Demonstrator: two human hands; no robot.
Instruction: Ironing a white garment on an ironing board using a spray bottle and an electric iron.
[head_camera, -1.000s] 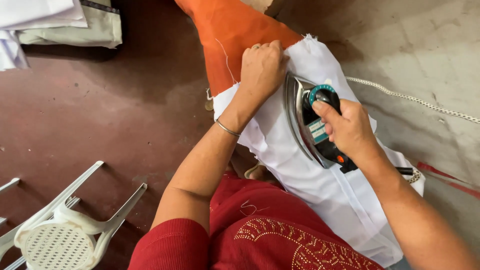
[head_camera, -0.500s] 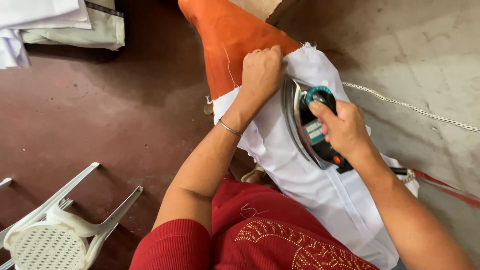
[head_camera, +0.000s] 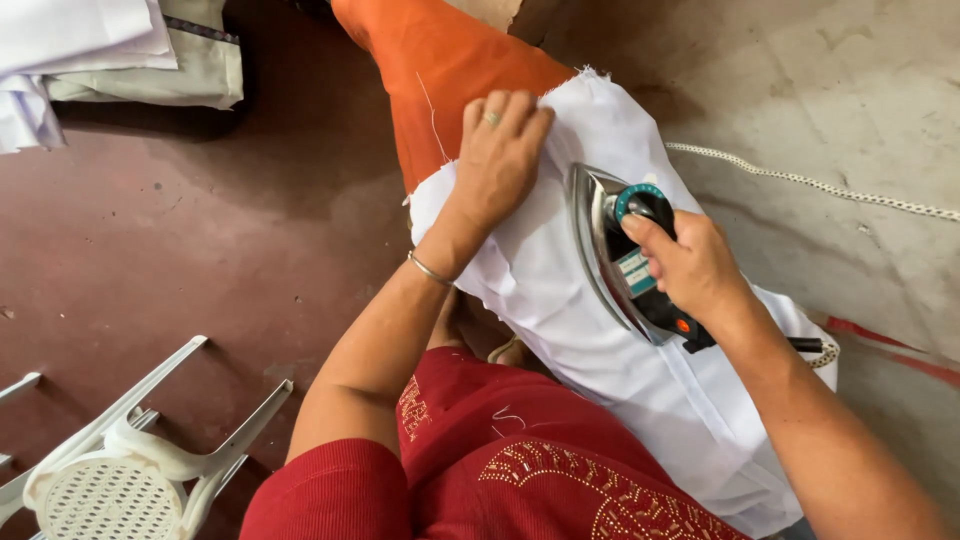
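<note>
A white cloth (head_camera: 560, 300) lies over a narrow orange-covered board (head_camera: 440, 70). My left hand (head_camera: 500, 150) presses flat on the cloth near its frayed far edge, fingers together, a ring and a thin bangle on it. My right hand (head_camera: 690, 265) grips the black handle of a steel electric iron (head_camera: 605, 245), which rests sole-down on the cloth just right of my left hand. The iron carries a teal dial and a small red light.
A white braided cord (head_camera: 800, 180) trails across the grey concrete floor at right. An overturned white plastic chair (head_camera: 130, 450) lies at bottom left on the dark red floor. Folded white and beige cloths (head_camera: 120, 50) are stacked at top left.
The iron has slid a little along the cloth under my right hand. My left hand stays pressed on the cloth near the far edge.
</note>
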